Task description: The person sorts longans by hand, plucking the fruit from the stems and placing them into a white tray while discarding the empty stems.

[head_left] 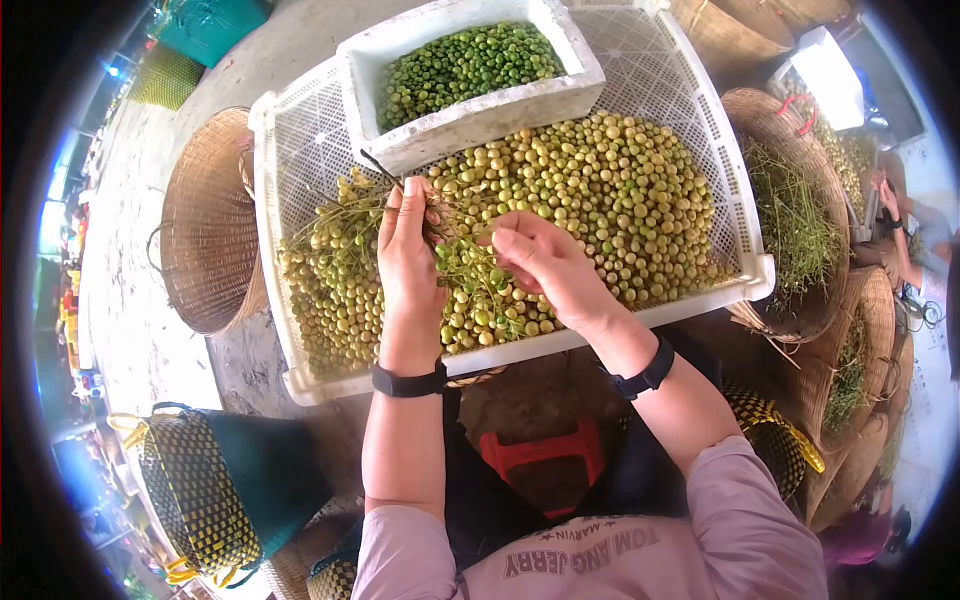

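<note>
My left hand (408, 250) is closed around a dark, thin stem of a fruit sprig (380, 168), its thumb pointing up along the stem. Leafy green twigs with small round fruits (478, 275) hang from the sprig between my two hands. Just to the right, my right hand (550, 268) has its fingers curled in a pinch at these twigs; what lies between its fingertips is hidden. Beneath both hands, a heap of yellow-green round fruits (610, 200) fills much of a white perforated plastic tray (650, 55). More fruit-bearing stems (335, 225) lie in the tray's left part.
A white foam box (480, 125) of smaller, darker green fruits sits at the tray's far side. Woven baskets stand left (210, 225) and right (800, 130), the right one holding stripped stems (790, 220). A red stool (545, 450) is below; another person's hand (888, 195) shows far right.
</note>
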`<state>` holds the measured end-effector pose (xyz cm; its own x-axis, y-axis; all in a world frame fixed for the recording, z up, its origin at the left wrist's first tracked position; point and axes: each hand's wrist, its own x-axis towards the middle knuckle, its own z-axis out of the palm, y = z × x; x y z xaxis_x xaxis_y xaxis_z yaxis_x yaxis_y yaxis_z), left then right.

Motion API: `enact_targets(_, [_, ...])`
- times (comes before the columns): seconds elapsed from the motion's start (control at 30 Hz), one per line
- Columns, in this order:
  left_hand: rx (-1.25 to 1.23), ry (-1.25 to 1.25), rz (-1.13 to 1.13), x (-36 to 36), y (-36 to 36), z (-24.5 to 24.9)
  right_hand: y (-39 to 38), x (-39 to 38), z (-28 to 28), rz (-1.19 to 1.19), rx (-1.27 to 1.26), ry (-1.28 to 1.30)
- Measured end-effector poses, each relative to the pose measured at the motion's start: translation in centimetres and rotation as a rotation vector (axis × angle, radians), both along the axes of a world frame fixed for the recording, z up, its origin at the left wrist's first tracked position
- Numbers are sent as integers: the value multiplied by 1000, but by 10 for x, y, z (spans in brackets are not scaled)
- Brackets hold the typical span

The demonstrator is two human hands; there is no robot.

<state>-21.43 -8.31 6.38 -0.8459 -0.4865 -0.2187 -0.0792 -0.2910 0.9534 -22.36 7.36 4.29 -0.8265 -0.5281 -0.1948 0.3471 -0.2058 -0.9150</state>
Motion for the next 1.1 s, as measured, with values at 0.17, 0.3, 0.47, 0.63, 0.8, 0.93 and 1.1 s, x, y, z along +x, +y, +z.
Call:
enact_targets(0.17, [74, 39, -1, -3, -4, -6, 0, 3, 4, -29, -83, 106])
enact_targets(0.3, [57, 41, 96, -6, -12, -4, 8, -1, 6, -56, -240, -38])
enact_targets(0.47, [-354, 95, 53, -8, -9, -11, 9, -4, 11, -87, -143, 1])
enact_targets(0.63, [-597, 87, 18, -6, -2, -12, 6, -2, 15, -152, 179, 442])
enact_targets(0.8, [-632, 95, 28, -5, -1, -10, 6, -6, 3, -90, 181, 194])
enact_targets(0.93, [-659, 89, 63, -8, -4, -14, 8, -4, 1, -67, 139, 201])
enact_targets(1.1, [-611, 36, 125, -8, -9, -12, 7, 0, -2, -80, 97, 244])
